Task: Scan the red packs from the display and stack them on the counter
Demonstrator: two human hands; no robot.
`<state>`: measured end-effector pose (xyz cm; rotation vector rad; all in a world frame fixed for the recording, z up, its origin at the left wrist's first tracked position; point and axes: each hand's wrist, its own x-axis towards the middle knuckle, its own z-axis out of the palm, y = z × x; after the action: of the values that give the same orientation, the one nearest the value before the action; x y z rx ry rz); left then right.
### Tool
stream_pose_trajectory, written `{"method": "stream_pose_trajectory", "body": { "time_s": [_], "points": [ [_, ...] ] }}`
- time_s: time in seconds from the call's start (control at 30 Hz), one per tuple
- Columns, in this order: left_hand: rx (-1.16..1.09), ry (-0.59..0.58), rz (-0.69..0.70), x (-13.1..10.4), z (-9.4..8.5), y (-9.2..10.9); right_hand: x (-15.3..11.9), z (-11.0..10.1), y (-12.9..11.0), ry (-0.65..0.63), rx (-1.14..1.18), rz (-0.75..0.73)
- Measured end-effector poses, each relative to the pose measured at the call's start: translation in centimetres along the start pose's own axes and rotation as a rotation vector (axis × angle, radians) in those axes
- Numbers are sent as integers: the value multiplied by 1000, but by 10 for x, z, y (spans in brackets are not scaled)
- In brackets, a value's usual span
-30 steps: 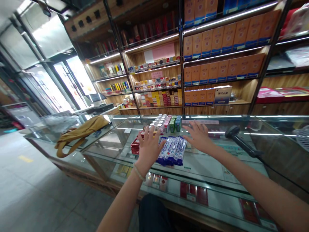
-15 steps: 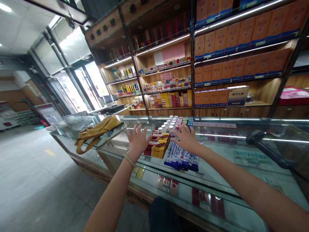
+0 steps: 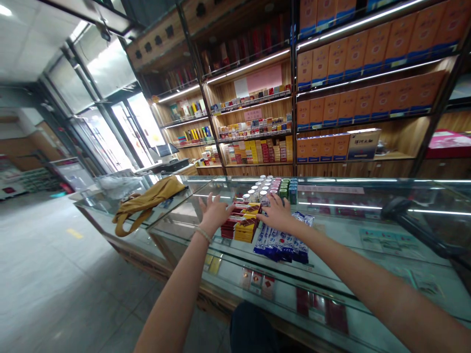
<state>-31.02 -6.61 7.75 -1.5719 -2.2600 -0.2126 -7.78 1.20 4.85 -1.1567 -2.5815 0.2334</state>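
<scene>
Red and yellow snack packets (image 3: pixel 243 228) lie in stacked rows on the glass counter (image 3: pixel 206 215). At their left edge is my left hand (image 3: pixel 214 212), fingers spread and holding nothing. My right hand (image 3: pixel 276 214) is at their right side, fingers apart, over the top end of several blue and white packets (image 3: pixel 281 245) that lie fanned out. Whether either hand touches the snack packets I cannot tell. Just behind stand small white-capped containers (image 3: pixel 263 189) in rows, with green packs (image 3: pixel 284 188) and blue packs (image 3: pixel 293 190) to their right; my right hand partly hides the front ones.
A mustard-yellow bag (image 3: pixel 149 201) lies on the counter to the left. A black handheld scanner (image 3: pixel 415 225) stands at the right. Small packs (image 3: pixel 263 282) show inside the glass case. Behind the counter, shelves hold orange boxes (image 3: pixel 344 115).
Both hands have come down a little and closer to the red and yellow packets, my left hand moving right and my right hand slightly left. The packets look unmoved.
</scene>
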Motion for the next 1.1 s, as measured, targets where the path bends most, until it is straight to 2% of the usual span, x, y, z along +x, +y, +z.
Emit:
{"method": "stream_pose_trajectory", "body": {
  "time_s": [0.17, 0.5, 0.8, 1.1],
  "points": [
    [-21, -58, 4, 3, 3, 3, 3, 4, -6, -42, 21, 0],
    [-54, -78, -36, -3, -13, 16, 3, 7, -13, -38, 37, 21],
    [-74, 92, -41, -3, -23, 16, 2, 0, -11, 108, 75, 40],
    [-150, 179, -63, 1, -40, 42, -7, -21, 10, 281, 107, 81]
  ]
}}
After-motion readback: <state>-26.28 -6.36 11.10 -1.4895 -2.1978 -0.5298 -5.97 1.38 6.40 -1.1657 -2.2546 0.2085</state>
